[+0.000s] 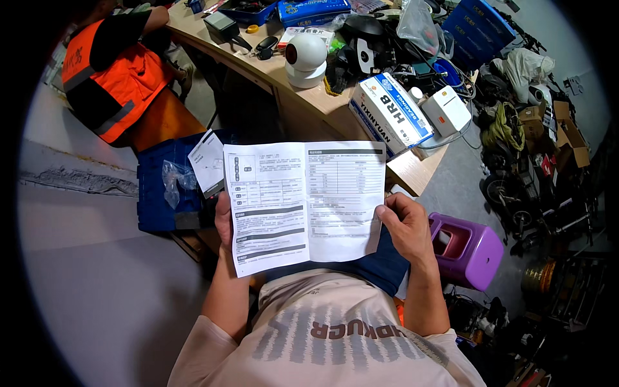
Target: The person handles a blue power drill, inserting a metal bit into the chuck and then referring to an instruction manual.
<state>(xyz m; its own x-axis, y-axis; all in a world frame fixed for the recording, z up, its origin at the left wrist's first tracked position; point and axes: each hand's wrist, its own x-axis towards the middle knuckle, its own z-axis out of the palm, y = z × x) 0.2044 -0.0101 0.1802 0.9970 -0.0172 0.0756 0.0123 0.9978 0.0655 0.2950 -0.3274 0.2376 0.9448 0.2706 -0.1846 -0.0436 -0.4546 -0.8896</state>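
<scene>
An unfolded white instruction leaflet (342,238) is held up in front of me, its two pages covered with small print, tables and dark heading bars. My left hand (224,219) grips its left edge, with most of the fingers hidden behind the paper. At the right edge, my right hand (405,222) pinches the sheet, thumb on the front and fingers behind. A smaller printed card (206,158) sticks out beyond the leaflet's upper left edge; whether my left hand also holds it, I cannot tell.
Ahead stands a wooden desk (267,71) with a white round-headed camera (305,59), a blue-and-white box (391,113) and a white device (445,111). A blue crate (155,174) lies left, a purple stool (477,251) right. Another person in an orange vest (122,77) sits far left.
</scene>
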